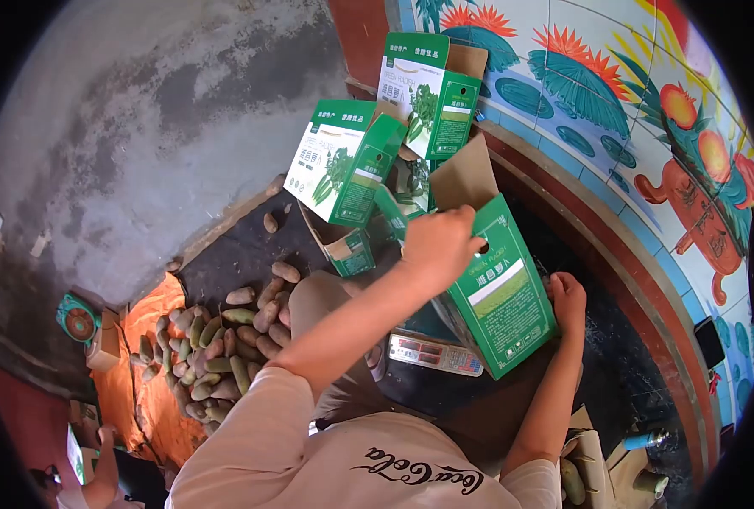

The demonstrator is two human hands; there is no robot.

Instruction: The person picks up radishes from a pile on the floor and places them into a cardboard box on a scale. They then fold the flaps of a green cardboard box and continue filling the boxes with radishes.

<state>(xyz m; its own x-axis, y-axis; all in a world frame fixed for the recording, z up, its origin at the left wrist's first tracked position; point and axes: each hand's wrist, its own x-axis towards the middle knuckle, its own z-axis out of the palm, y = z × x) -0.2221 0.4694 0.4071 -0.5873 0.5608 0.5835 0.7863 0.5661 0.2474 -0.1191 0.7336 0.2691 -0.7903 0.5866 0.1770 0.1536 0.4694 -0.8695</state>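
Before me a green and white cardboard box (pixel 508 293), printed "Green Radish", is tilted with its top flaps raised. My left hand (pixel 441 246) reaches across and is closed on its upper edge, beside a round hand hole. Against the box's right side is my right hand (pixel 568 301), its fingers curled round the edge. A scale with a display panel (pixel 435 354) sits beside the box's lower left, partly hidden by it. The inside of the box is out of sight.
Several more printed boxes (pixel 330 161) are stacked ahead. Many radishes (pixel 212 360) lie on an orange sheet (pixel 116 386) to the left. A small fan (pixel 78 319) stands by the wall. Another person's arm (pixel 101 475) shows at lower left. More radishes (pixel 574 482) lie at lower right.
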